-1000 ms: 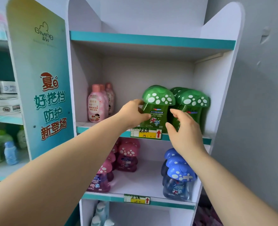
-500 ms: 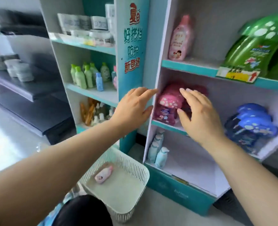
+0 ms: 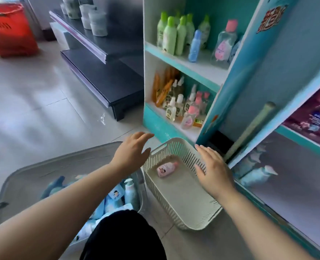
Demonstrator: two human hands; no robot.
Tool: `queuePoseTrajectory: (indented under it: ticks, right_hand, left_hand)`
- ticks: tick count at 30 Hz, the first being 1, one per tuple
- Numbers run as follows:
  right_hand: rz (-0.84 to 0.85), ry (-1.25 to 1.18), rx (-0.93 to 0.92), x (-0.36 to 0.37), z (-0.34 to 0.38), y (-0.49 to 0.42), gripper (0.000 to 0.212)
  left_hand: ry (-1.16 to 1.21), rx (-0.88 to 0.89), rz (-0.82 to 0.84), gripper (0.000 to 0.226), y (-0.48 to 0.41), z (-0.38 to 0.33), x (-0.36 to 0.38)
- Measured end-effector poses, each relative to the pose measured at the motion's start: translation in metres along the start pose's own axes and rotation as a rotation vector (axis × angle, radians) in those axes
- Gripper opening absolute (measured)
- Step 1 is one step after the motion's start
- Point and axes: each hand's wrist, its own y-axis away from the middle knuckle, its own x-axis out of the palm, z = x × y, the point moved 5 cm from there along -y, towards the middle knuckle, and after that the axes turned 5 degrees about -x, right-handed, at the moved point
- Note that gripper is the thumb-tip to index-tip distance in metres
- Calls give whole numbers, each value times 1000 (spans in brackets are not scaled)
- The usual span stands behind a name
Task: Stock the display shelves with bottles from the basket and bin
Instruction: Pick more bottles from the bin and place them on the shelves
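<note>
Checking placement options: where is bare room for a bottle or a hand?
The basket is bare around its lone pink bottle. The bottom shelf lies open right of the pale blue bottles. Crowded: the small-bottle shelf and the bin's near end.

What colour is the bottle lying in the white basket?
Pink; the bottle shows best in head view.

Both hands hang open over the floor — the left hand (image 3: 131, 152) above the clear bin (image 3: 65, 166) of blue bottles, the right hand (image 3: 214, 170) over the white basket (image 3: 183, 207). One pink bottle (image 3: 167, 168) lies on its side inside the basket — beside the teal display shelves (image 3: 183, 66).
</note>
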Motion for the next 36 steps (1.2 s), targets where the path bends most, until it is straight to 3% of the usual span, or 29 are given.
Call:
queuePoseTrajectory:
  ticks: [5, 10, 15, 22, 29, 33, 36]
  right_hand:
    - [186, -27, 83, 104, -34, -32, 55]
    - [384, 11, 189, 208, -80, -50, 65]
    - [506, 50, 280, 285, -115, -63, 68]
    - [585, 118, 261, 366, -159, -97, 64]
    - [734, 370, 273, 386, -168, -104, 61]
    - [726, 106, 439, 367, -166, -84, 59]
    - [654, -10, 415, 326, -151, -75, 54]
  left_hand:
    - [44, -88, 99, 51, -14, 53, 74]
    - [19, -49, 178, 51, -33, 85, 145]
    - [-28, 8, 119, 48, -43, 101, 181]
    - [36, 16, -3, 45, -43, 111, 191]
    - [53, 29, -22, 42, -43, 109, 190]
    - [33, 19, -20, 41, -42, 110, 191]
    - [6, 18, 22, 43, -43, 108, 191]
